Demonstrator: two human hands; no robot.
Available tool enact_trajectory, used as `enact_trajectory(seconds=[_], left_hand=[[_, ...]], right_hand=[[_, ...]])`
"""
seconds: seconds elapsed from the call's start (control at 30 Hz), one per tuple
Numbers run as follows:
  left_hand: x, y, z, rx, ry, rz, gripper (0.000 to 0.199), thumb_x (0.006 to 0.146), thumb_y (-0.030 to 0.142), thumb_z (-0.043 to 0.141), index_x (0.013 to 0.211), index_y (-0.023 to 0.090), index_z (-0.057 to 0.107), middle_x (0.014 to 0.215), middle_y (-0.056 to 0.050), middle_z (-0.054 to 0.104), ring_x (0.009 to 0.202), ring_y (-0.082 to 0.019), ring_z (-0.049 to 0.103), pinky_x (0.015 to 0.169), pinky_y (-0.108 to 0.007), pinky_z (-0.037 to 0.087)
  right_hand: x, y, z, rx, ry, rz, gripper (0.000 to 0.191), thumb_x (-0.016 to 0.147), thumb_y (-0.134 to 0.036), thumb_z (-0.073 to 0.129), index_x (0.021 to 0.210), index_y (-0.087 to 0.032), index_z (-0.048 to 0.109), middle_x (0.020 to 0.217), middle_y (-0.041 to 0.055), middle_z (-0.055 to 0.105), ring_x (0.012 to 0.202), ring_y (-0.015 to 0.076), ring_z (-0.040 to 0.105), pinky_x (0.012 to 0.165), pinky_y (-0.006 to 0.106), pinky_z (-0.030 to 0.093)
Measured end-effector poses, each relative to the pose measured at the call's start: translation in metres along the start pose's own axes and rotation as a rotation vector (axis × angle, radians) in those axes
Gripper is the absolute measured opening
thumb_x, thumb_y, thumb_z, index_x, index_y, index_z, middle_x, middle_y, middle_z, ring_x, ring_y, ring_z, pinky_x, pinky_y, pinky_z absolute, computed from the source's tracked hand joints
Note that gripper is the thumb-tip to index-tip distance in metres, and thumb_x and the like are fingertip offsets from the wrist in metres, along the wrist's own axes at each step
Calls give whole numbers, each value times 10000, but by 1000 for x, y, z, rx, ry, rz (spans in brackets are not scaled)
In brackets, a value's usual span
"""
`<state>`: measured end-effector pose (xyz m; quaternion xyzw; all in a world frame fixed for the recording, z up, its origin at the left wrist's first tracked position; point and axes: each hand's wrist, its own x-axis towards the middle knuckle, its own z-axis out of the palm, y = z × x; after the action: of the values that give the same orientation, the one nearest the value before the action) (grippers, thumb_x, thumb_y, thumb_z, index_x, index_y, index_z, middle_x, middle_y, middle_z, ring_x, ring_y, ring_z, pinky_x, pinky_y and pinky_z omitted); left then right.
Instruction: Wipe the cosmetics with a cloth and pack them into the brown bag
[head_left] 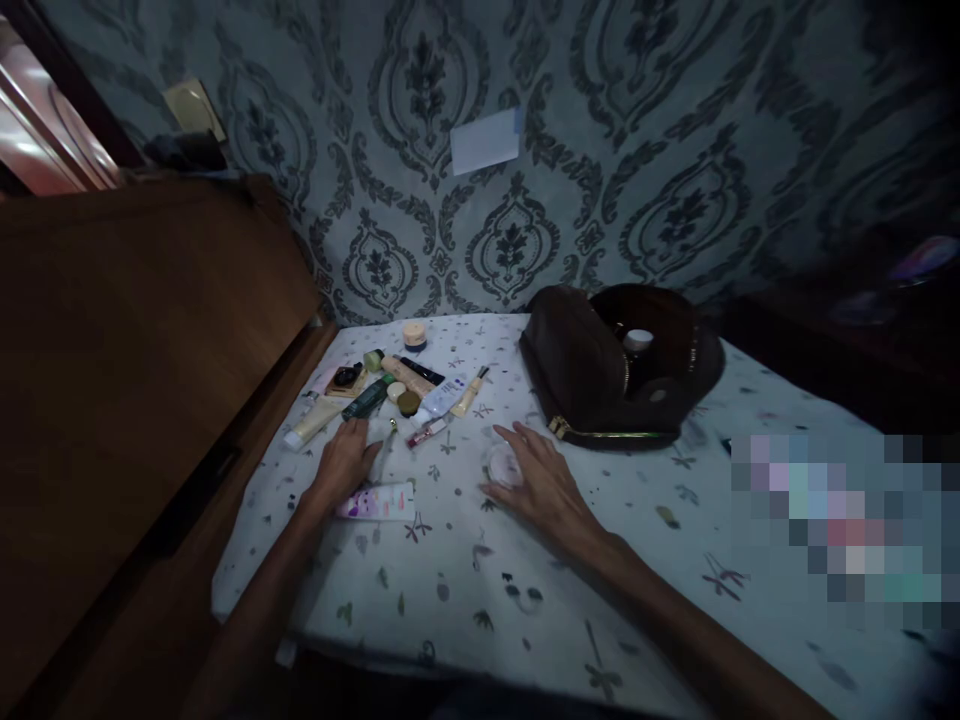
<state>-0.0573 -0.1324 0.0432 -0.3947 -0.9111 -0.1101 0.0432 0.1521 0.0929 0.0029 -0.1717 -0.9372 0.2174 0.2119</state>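
Note:
My right hand (540,472) curves its thumb and fingers around a small round clear container (504,465) on the patterned cloth. My left hand (346,462) rests low over the cloth, thumb apart from the fingers, its fingertips near a dark green tube (369,397) and a cream tube (315,422). Beside its thumb is a small clear item with a gold-coloured tip (393,426), hard to make out. A white and purple tube (377,502) lies by the left wrist. Beyond lie a pale blue tube (441,400), a small red-and-clear tube (427,433) and a slim yellowish tube (470,392).
An open brown bag (574,365) with a gold zip stands at the back right, a white-capped item (638,341) inside. A small jar (414,336) stands near the patterned wall. Wooden furniture (150,340) borders the left side. A pixelated patch covers the right.

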Motion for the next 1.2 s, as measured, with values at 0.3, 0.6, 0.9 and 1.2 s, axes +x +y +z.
enact_trajectory(seconds=[0.3, 0.6, 0.9, 1.2], left_hand=[[5, 83, -6, -1228, -69, -121, 582, 771, 538, 664, 1205, 156, 600, 1092, -102, 700, 990, -255, 661, 826, -342, 533], [13, 159, 20, -1302, -71, 59, 443, 886, 491, 536, 1185, 165, 567, 1123, -99, 675, 1038, -229, 629, 927, -379, 497], [8, 163, 34, -795, 228, 138, 266, 954, 415, 409, 1015, 196, 547, 1017, -104, 619, 1045, -261, 580, 951, -460, 454], [3, 159, 44, -771, 167, 105, 342, 940, 457, 402, 1108, 184, 522, 1109, -135, 629, 1081, -281, 592, 926, -475, 472]], right_hand=[[19, 6, 19, 171, -53, -10, 613, 805, -325, 633, 1380, -178, 478, 1401, 161, 457, 1304, 315, 411, 1067, 512, 385], [11, -8, 2, 439, 304, -120, 413, 934, -199, 366, 1278, -188, 595, 1228, 122, 642, 1143, 225, 592, 1001, 431, 487], [-4, -22, -9, 591, 221, -98, 634, 781, -92, 427, 1402, -198, 497, 1256, 87, 654, 1126, 228, 623, 976, 369, 514], [-3, -20, -2, 552, 258, -142, 804, 652, 14, 403, 1402, -262, 496, 1198, 72, 658, 1112, 228, 608, 960, 382, 520]])
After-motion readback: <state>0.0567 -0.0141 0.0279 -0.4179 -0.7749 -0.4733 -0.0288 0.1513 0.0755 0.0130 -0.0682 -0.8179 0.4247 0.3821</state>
